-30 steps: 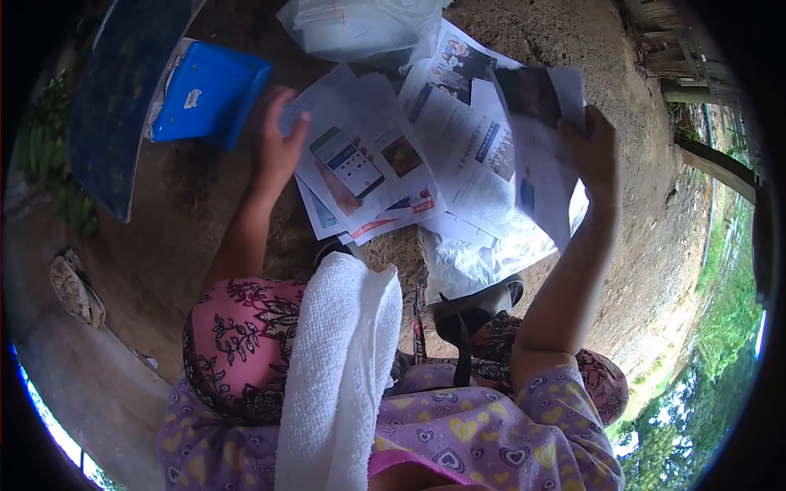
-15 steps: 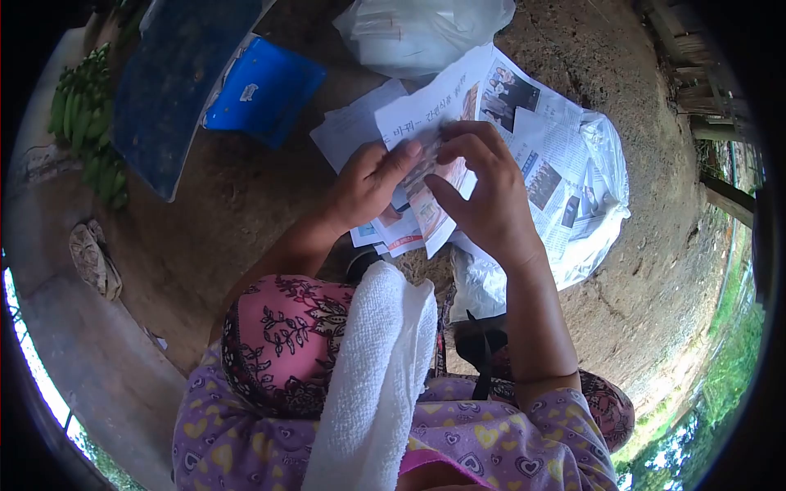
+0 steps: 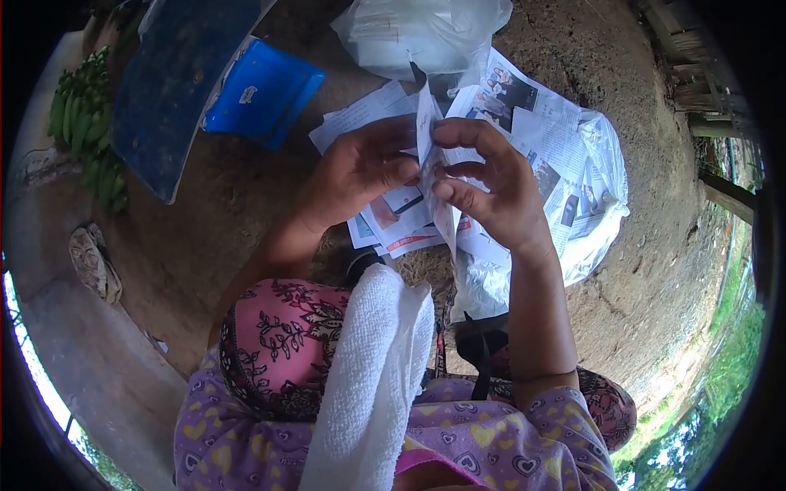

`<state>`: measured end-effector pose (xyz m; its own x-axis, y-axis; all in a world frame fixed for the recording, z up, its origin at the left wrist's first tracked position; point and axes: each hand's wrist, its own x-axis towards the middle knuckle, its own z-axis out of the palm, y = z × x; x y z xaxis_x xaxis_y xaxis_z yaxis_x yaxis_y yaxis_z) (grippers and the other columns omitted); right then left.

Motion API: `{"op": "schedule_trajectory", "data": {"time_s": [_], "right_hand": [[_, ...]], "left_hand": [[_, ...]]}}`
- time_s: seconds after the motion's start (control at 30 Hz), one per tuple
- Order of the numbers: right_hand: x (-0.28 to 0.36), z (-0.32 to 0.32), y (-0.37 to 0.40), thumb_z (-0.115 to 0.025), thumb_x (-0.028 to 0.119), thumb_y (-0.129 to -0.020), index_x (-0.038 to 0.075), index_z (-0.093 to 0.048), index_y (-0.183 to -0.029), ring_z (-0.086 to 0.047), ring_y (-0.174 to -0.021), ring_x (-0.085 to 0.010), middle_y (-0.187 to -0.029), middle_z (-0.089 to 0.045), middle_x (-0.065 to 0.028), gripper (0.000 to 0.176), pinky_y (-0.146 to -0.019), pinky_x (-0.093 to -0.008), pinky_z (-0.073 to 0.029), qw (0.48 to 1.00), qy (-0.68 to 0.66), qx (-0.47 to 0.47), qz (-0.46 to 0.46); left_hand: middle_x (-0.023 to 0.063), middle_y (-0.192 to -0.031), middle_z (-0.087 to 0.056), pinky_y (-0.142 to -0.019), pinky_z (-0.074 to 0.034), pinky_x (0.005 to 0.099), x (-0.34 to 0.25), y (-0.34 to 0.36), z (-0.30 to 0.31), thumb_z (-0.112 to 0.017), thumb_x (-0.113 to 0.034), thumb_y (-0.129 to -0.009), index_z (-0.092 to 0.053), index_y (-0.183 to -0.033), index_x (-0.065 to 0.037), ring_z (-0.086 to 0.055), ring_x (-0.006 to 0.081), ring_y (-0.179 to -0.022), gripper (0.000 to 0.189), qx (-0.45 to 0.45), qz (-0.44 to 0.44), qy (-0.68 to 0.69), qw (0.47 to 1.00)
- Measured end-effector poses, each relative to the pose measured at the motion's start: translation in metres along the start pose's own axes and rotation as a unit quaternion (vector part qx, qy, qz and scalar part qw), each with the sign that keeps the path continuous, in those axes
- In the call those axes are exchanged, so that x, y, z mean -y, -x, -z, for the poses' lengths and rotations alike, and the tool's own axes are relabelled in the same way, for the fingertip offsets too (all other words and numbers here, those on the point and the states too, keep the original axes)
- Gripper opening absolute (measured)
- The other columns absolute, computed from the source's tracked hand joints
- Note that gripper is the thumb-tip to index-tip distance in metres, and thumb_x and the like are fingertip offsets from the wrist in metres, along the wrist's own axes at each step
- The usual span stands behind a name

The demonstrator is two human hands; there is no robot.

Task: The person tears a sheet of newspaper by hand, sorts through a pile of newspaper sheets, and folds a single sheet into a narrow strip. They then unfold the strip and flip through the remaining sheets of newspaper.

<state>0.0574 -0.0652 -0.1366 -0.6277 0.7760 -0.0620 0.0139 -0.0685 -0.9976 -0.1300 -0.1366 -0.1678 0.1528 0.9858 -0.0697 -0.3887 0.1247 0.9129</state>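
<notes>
Between my two hands a sheet of newspaper (image 3: 429,135) stands nearly edge-on to me. My left hand (image 3: 364,170) grips its left face, with the thumb near the middle of the sheet. From the other side my right hand (image 3: 491,184) pinches it, fingers and thumb bent against the paper. Beneath them lie loose printed sheets (image 3: 393,217). More newspaper pages (image 3: 548,135) rest to the right, on a clear plastic bag (image 3: 602,168).
A white plastic bag (image 3: 417,37) sits beyond the papers. To the left are a blue plastic object (image 3: 266,90), a dark blue panel (image 3: 176,90) and green bananas (image 3: 78,114). A crumpled cloth-like item (image 3: 96,262) lies on the ground. A white towel (image 3: 368,368) hangs down my front.
The newspaper sheet has turned from facing me to nearly edge-on. My left hand has shifted slightly up and left, and my right-hand fingers have closed in on the sheet.
</notes>
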Motion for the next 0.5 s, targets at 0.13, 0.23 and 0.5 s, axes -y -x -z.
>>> {"op": "schedule_trajectory", "data": {"time_s": [0.13,0.23,0.5], "right_hand": [[-0.004,-0.004,0.0,-0.078,0.016,-0.071,0.001,-0.059,-0.095,-0.059,-0.102,-0.0197,-0.112,-0.059,-0.0129,0.034,-0.082,-0.0325,-0.052,1.0,0.0,0.012,-0.009],[-0.003,-0.008,0.0,-0.075,0.012,-0.073,0.001,-0.058,-0.093,-0.059,-0.103,-0.0194,-0.114,-0.059,-0.0132,0.028,-0.084,-0.0327,-0.052,0.999,-0.013,0.016,-0.026],[-0.013,-0.009,0.004,-0.058,0.0,-0.078,-0.003,-0.057,-0.088,-0.062,-0.086,-0.0131,-0.092,-0.065,-0.0102,0.01,-0.082,-0.0275,-0.051,0.998,-0.031,0.048,-0.039]], "left_hand": [[0.0157,-0.119,-0.057,-0.085,-0.051,0.0303,-0.002,0.001,-0.005,-0.069,-0.017,-0.084,-0.04,-0.131,0.004,-0.06,0.0195,-0.104,0.059,-0.048,-0.026,-0.069,0.996],[0.0167,-0.118,-0.058,-0.082,-0.052,0.0278,-0.003,0.003,-0.007,-0.071,-0.016,-0.082,-0.037,-0.132,0.003,-0.063,0.0202,-0.1,0.063,-0.089,-0.035,-0.116,0.989],[0.0187,-0.124,-0.052,-0.096,-0.037,0.0441,-0.024,-0.011,-0.001,-0.075,-0.032,-0.073,-0.039,-0.135,-0.004,-0.052,0.0314,-0.112,0.077,-0.18,-0.292,-0.576,0.742]]}}
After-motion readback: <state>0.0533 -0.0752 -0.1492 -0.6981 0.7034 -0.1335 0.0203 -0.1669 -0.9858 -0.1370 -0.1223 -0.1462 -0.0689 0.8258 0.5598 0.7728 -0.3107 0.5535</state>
